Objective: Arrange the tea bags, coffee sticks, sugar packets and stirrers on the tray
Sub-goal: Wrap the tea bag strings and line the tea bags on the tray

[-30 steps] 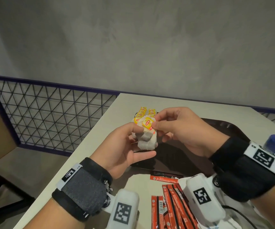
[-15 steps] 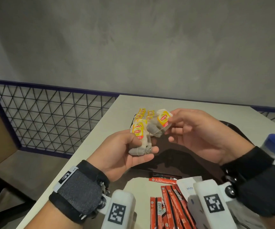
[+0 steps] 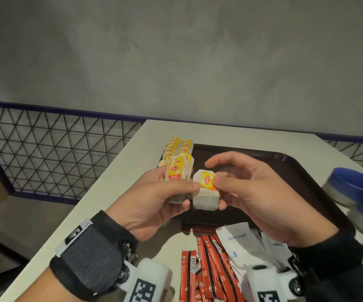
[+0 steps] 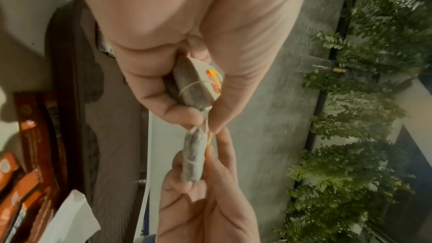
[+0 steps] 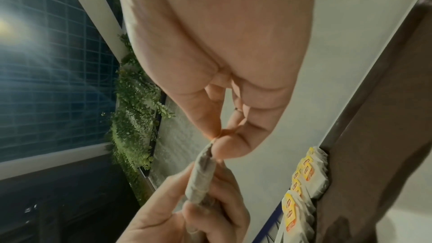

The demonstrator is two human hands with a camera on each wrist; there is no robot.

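Head view shows both hands raised above the near left part of the dark tray [image 3: 307, 171], each with tea bags in it. The left hand [image 3: 152, 199] has thumb and fingers curled round a small stack of tea bags [image 3: 177, 171], tags facing up; the right hand [image 3: 261, 192] pinches a single tea bag [image 3: 205, 190] between thumb and curled fingers, with its forefinger lifted clear above. The two holds sit just beside each other, nearly touching. More tea bags lie in two rows [image 3: 178, 149] at the tray's far left corner, which looks like where the single one belongs. The likeliest slip, as I judge it, is a string or tag of the single bag catching on the left-hand stack as the hands part, dragging a bag loose; the soft paper could also fold or tip over when set down against the row, knocking neighbours askew. The left wrist view shows the string wrapped round the bag, so it seems tidy for now. Near the person, red coffee sticks [image 3: 209, 264] and white sugar packets [image 3: 239, 238] lie on the table [image 3: 110, 182], off the tray or just at its near edge, and blue-rimmed bowls [image 3: 350, 186] crowd the right side. No stirrers are visible.
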